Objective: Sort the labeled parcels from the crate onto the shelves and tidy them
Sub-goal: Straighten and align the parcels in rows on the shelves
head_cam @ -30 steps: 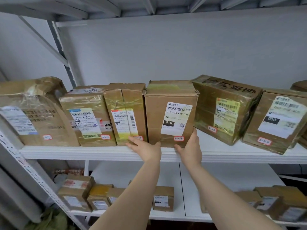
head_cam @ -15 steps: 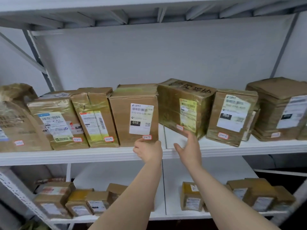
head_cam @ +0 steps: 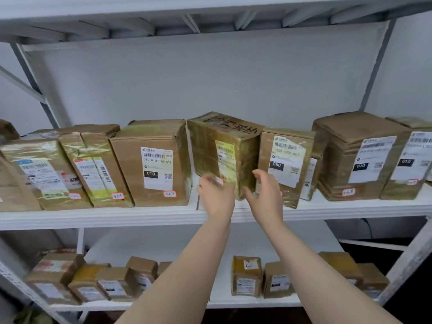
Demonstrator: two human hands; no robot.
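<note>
A row of labeled brown parcels stands on the white upper shelf [head_cam: 140,216]. In its middle is a tape-wrapped parcel [head_cam: 224,139] with handwriting on top, turned at an angle, its left edge against the 010 parcel [head_cam: 152,164]. My left hand [head_cam: 216,197], blurred, touches the lower front of the tape-wrapped parcel near its small red tag. My right hand [head_cam: 264,192] is spread, fingers relaxed, at that parcel's lower right corner, in front of the 060 parcel [head_cam: 285,157]. Neither hand grips anything.
More parcels fill the shelf to the left [head_cam: 93,167] and right [head_cam: 357,155]. Several small parcels [head_cam: 245,277] sit on the lower shelf. Grey uprights [head_cam: 376,69] frame the rack, and a white wall stands behind.
My hands left the 010 parcel and moved right to the tape-wrapped parcel. That parcel now stands against the 010 parcel. My view shifted right.
</note>
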